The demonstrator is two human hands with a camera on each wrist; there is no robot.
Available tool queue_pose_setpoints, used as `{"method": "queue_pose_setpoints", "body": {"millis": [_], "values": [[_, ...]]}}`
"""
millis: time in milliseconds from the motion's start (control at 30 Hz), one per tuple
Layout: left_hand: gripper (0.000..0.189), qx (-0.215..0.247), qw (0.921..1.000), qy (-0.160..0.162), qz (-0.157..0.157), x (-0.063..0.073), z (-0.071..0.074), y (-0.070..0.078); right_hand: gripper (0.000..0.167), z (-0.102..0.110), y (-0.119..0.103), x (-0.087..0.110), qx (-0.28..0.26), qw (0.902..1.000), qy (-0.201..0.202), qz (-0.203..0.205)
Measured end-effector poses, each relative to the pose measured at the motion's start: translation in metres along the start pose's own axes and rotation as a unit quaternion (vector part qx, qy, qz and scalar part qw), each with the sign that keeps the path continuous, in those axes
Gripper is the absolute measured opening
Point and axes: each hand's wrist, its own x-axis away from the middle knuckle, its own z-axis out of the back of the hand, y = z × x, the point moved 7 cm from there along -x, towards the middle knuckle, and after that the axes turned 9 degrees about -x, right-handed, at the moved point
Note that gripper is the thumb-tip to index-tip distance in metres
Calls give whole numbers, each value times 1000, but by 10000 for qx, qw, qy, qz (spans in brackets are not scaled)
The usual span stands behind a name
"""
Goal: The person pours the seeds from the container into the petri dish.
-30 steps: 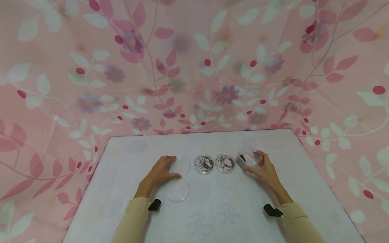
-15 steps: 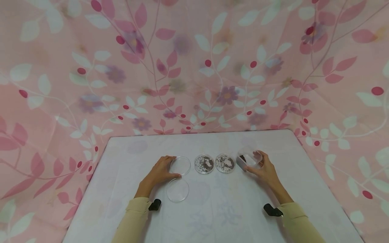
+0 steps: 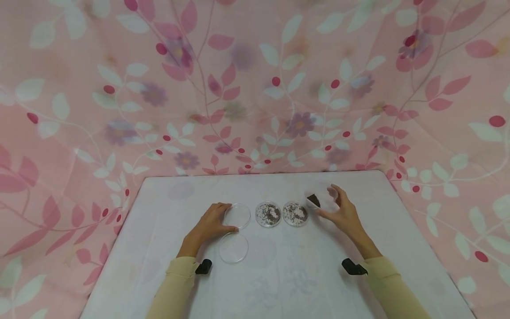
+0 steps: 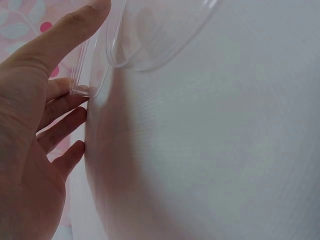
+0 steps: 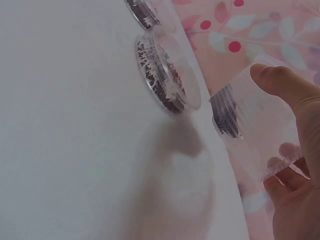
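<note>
My left hand (image 3: 209, 223) holds a clear round petri dish (image 3: 237, 216) between thumb and fingers at its left side. Just in front of that lies another clear round dish or lid (image 3: 233, 248). My right hand (image 3: 344, 215) grips a transparent plastic container (image 5: 255, 122), raised off the table and tilted to the left. Dark grains (image 5: 225, 115) are gathered at its lower end. Close to its left stands a petri dish (image 3: 295, 213) holding dark and white bits. A second such dish (image 3: 268, 214) stands beside it, further left.
A white cloth covers the table (image 3: 275, 279). A pink floral curtain (image 3: 255, 88) hangs behind the table and along both sides. Each wrist wears a black camera; the left one (image 3: 204, 266) sits near the sleeve cuff.
My right hand has lifted the plastic container slightly and tipped it further left, so the dark grains sit at its left corner. The left hand and the dishes stay in place.
</note>
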Motion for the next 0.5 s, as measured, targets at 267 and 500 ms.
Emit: {"method": "queue_pose_setpoints", "body": {"millis": [267,500], "values": [[89,31,10000,49,-25,0,0,-2,98,-24,-24,-18,143,9992,-240,297],[90,12,10000,68,-58,-1,-1,-1,96,-57,-53,-31,335,9964,-601,503]]}}
